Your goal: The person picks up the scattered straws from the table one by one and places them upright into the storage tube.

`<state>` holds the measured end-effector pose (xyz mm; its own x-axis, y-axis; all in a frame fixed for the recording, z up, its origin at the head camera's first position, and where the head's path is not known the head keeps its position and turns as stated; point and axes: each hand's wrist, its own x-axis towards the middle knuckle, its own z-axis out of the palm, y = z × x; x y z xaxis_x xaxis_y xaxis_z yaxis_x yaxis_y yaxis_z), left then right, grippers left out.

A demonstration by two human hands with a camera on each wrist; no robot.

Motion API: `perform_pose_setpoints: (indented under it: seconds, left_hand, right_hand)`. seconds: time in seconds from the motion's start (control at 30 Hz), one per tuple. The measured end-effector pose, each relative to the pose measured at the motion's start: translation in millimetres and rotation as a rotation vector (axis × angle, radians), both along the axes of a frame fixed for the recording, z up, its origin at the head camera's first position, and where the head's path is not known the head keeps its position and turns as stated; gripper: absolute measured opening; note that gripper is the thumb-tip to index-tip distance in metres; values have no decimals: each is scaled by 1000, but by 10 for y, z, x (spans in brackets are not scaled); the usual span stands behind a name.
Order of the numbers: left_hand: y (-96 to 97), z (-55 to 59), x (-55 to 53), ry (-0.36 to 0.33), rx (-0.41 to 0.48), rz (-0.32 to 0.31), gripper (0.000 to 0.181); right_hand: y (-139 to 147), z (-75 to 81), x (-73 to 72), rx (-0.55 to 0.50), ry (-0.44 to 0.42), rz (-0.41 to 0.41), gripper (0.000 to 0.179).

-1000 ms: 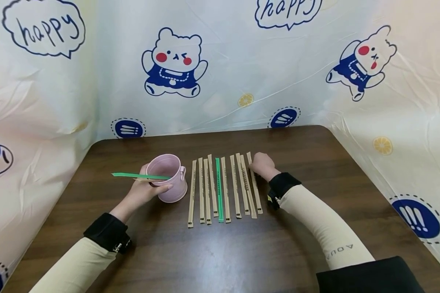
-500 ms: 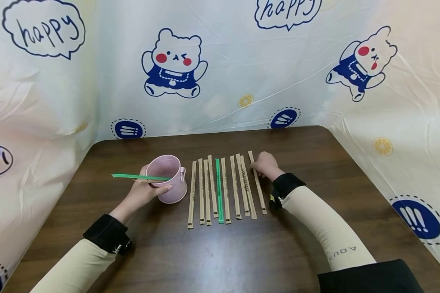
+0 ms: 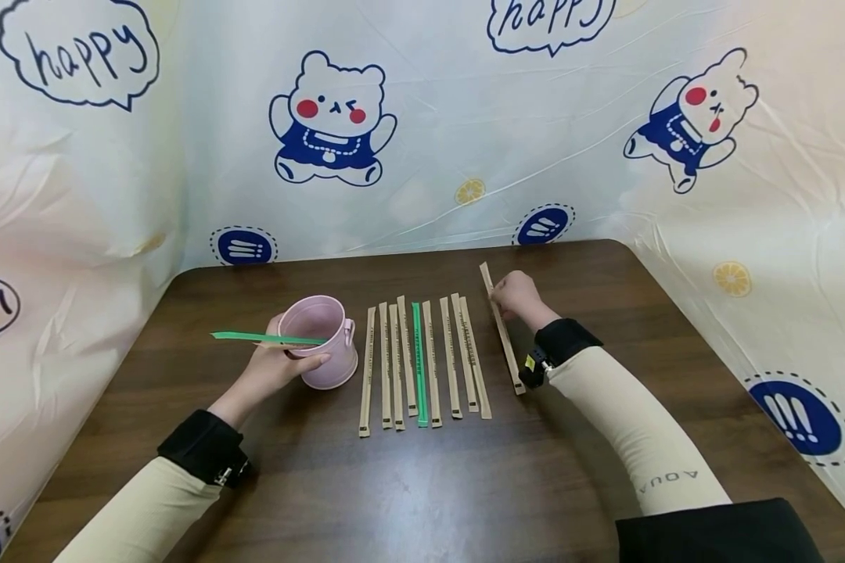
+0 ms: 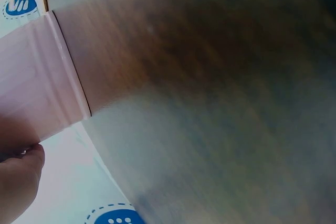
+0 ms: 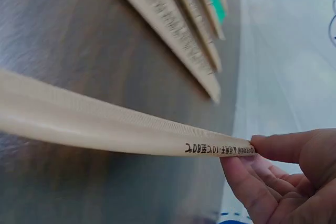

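My left hand (image 3: 269, 369) grips a small pink bucket (image 3: 334, 366) around its side, its mouth tilted. Across the bucket's rim and the hand lies a green paper-wrapped straw (image 3: 253, 337), with part of a tan one below it. The left wrist view shows the pink bucket wall (image 4: 39, 72) and a thumb (image 4: 23, 179) against it. My right hand (image 3: 518, 295) pinches a tan paper-wrapped straw (image 3: 505, 344) near its far end, between thumb and fingers, as the right wrist view shows; printed writing runs along this straw (image 5: 131, 129).
Several tan wrapped straws (image 3: 369, 371) lie side by side on the brown table (image 3: 422, 485), between the bucket and my right hand. One green straw (image 3: 419, 367) lies among them. A printed curtain (image 3: 422, 133) hangs behind and beside the table.
My right hand has drawn the rightmost tan straw away from the row, to the right and toward the far edge. The left hand and bucket have stayed in place.
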<state>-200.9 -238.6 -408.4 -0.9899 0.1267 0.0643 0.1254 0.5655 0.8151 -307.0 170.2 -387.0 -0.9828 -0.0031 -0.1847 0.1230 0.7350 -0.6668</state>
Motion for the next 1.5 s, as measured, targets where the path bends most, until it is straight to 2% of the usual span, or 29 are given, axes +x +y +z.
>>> perform_pose_setpoints:
  seconds: [0.17, 0.27, 0.4, 0.63, 0.77, 0.97, 1.07, 1.23, 1.5]
  left_hand:
    - [10, -6, -12, 5, 0, -2, 91]
    - [14, -10, -13, -2, 0, 6, 91]
    - [17, -13, -7, -9, 6, 11, 91]
    - [9, -12, 11, 10, -2, 11, 88]
    - [15, -19, 16, 31, -14, 3, 86]
    - [28, -8, 15, 49, -26, 9, 85]
    - [34, 0, 12, 38, -23, 5, 86]
    - [27, -7, 3, 27, -10, 6, 87]
    - [18, -5, 10, 14, -15, 3, 88]
  right_hand:
    - [-98, 154, 23, 0, 128, -26, 18]
    - [-186, 299, 37, -16, 199, -47, 22]
    - [-311, 488, 55, -97, 286, -43, 24]
    - [-617, 740, 152, -207, 503, 69, 23]
    - [-831, 857, 260, -337, 590, 147, 23]
    - [-1118, 1013, 400, -477, 709, 225, 21]
    - [-1239, 1061, 461, -545, 750, 249, 19]
    - [-1426, 1124, 589, -633, 772, 291, 16]
    - [-1669, 1089, 748, -635, 776, 398, 15]
